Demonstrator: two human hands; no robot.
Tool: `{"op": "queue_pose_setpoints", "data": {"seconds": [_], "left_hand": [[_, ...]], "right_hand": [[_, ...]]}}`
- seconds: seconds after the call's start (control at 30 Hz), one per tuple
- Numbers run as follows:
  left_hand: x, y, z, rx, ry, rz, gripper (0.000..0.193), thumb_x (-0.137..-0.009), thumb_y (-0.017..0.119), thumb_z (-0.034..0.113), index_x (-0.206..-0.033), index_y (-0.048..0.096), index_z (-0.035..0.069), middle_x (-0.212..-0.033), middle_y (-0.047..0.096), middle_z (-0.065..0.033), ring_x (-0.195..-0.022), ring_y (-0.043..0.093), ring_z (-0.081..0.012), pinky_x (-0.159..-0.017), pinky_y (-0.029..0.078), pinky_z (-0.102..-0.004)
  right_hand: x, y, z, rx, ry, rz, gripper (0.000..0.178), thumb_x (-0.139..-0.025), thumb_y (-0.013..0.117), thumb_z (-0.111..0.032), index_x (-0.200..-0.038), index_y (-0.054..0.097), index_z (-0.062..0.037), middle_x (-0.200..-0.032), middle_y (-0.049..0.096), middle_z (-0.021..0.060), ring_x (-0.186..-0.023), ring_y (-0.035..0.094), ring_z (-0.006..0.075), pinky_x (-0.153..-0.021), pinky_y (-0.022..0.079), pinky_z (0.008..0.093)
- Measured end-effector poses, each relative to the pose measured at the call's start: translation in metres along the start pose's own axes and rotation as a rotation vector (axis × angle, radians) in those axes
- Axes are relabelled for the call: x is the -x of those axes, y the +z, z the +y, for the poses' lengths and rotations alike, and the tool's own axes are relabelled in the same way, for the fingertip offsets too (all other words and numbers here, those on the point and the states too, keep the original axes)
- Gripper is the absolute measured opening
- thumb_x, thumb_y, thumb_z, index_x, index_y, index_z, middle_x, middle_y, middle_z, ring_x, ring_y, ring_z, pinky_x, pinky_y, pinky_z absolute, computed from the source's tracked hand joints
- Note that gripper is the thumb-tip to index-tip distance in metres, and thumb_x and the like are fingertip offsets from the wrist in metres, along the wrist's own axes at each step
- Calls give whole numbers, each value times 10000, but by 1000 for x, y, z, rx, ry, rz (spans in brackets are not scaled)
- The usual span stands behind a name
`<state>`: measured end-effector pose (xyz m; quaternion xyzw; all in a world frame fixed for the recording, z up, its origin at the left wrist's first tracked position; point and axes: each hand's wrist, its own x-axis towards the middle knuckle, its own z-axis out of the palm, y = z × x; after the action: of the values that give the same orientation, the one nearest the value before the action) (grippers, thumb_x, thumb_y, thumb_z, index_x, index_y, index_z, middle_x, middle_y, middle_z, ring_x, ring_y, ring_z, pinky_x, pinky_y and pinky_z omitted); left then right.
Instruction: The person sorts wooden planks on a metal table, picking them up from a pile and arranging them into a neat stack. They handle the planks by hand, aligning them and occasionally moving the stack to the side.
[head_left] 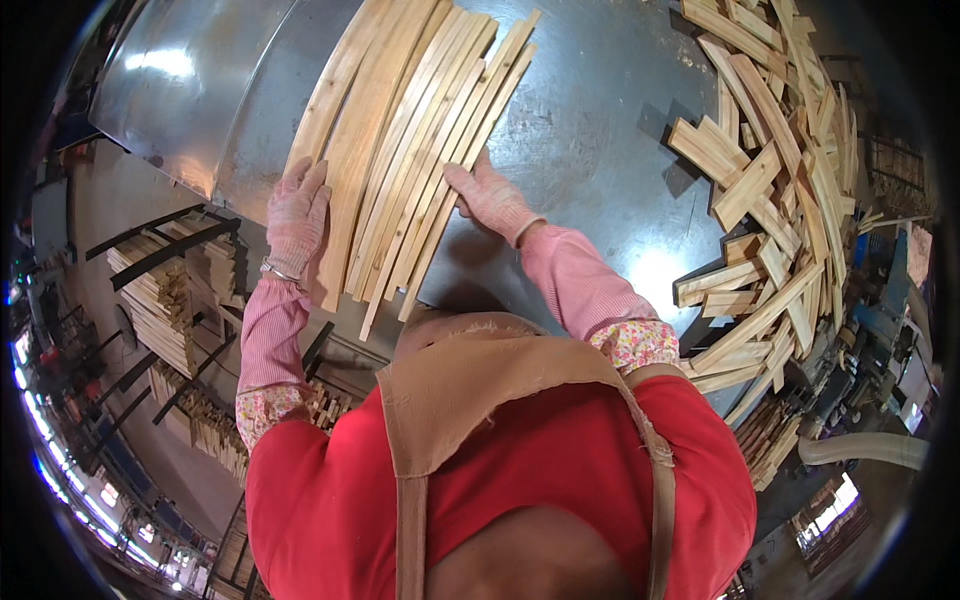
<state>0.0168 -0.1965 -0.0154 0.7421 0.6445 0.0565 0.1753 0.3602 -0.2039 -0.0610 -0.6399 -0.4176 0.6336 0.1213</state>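
A row of long pale wooden strips (420,150) lies side by side on the metal table, with wider boards (365,140) at its left and narrower pieces at its right. My left hand (297,215), in a thin pinkish glove, rests its outstretched fingers on the row's left edge. At the opposite side, my right hand (492,198), gloved alike, has its thumb on the outermost strip and its fingers curled down beside it. Some lower strip ends jut past the table's near edge, unevenly. Part of the right fingers is hidden.
A large jumbled heap of short wooden pieces (770,200) covers the right side of the shiny metal table (590,130). Stacked strips (155,290) sit on a dark metal rack at lower left. A pale flexible hose (865,450) runs at lower right.
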Motion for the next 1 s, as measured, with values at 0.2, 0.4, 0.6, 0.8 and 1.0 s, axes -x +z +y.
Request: {"op": "queue_pose_setpoints", "data": {"seconds": [0.2,0.4,0.6,0.8,1.0], "left_hand": [[-18,19,-2,84,40,21,447,-1040,625,192,-1461,647,44,-1496,634,-175,-1375,592,-373,-1175,464,-441],[-16,44,-24,180,-317,306,484,-1068,588,285,-1475,612,25,-1466,624,-239,-1386,577,-420,-1181,453,-423],[-38,42,-81,110,-516,17,599,-912,750,461,-1348,655,62,-1338,673,-233,-1264,631,-425,-1093,498,-471],[-51,12,-32,-231,-623,-225,665,-853,805,472,-1395,648,119,-1333,704,-170,-1266,655,-378,-1068,522,-474],[-29,-2,-42,-287,-490,-74,549,-971,727,386,-1474,617,196,-1355,667,-130,-1259,646,-353,-1066,516,-479]], "right_hand": [[10,-60,43,123,-166,80,881,-1004,594,-609,-1647,414,-34,-1281,744,219,-1164,699,385,-1064,505,441],[74,-258,67,854,-381,882,598,-867,741,-345,-1391,634,-77,-1236,725,197,-1181,671,398,-1061,505,516],[90,-381,134,1251,-34,771,751,-808,812,-248,-1488,534,-95,-1438,615,159,-1369,548,370,-1195,403,481],[95,-365,65,1188,94,587,869,-890,778,-391,-1634,425,-112,-1454,628,194,-1340,603,381,-1150,462,461],[125,-327,-11,1004,-151,704,535,-1036,690,-352,-1450,636,-17,-1054,791,180,-988,751,397,-902,583,447]]}}
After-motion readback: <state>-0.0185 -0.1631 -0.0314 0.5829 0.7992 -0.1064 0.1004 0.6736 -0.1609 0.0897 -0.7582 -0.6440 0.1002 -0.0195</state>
